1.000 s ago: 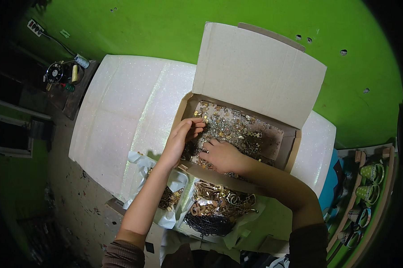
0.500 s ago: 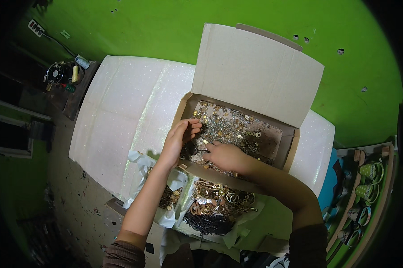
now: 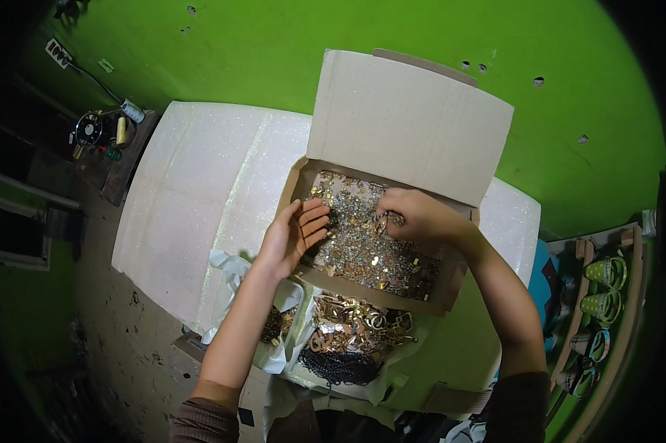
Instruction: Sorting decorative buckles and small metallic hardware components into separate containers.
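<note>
An opened cardboard box (image 3: 292, 184) holds a wide spread of small gold and silver metal ornaments (image 3: 351, 236). At its left side, my left hand (image 3: 294, 235) is open, palm turned toward the ornaments and fingers stretched out, with nothing in it. My right hand (image 3: 418, 214) is closed over the box's right half, its fingers pinching a small cluster of gold and dark metal ornaments (image 3: 390, 219). The exact shape of those pieces is too small to make out.
The raised box lid (image 3: 410, 122) leans back near the green wall. In front are a tray of gold metal parts (image 3: 362, 321), black chains (image 3: 340, 367) and white paper (image 3: 229, 269). Glittery white sheeting (image 3: 193, 192) covers the table. A shoe rack (image 3: 584, 310) stands at right.
My right hand has moved up and to the right from the ornaments, now gripping some pieces. My left hand has turned its palm more open. The box appears shifted slightly left.
</note>
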Demonstrator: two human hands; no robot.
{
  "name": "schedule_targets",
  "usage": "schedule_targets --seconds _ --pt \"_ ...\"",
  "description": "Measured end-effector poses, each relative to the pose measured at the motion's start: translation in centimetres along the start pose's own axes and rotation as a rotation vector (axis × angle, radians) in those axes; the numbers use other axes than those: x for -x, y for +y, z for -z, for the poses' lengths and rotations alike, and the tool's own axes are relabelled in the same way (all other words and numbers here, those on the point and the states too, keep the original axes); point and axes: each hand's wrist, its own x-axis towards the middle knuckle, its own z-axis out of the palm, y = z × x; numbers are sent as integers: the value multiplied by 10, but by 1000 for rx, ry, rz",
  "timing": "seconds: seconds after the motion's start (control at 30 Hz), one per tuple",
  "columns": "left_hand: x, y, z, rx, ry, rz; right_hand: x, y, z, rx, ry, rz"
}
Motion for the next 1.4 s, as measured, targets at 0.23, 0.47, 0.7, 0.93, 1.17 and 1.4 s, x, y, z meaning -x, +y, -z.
schedule_targets --seconds 0.23,0.47,0.7,0.93,1.17,1.4 --pt "2 -28 -32 412 -128 183 -7 -32 10 -1 13 33" --pt "7 -41 -54 524 -24 243 -17 -51 -25 44 -120 55" --pt "0 -59 -23 820 -252 267 -6 -57 1 -97 -7 182" --pt "9 -31 -19 887 70 151 41 -38 19 -119 297 -92" --pt "1 -30 -12 646 173 159 71 -2 -19 23 307 -139" --pt "-13 -39 -5 539 174 331 65 15 -44 -13 217 -204"
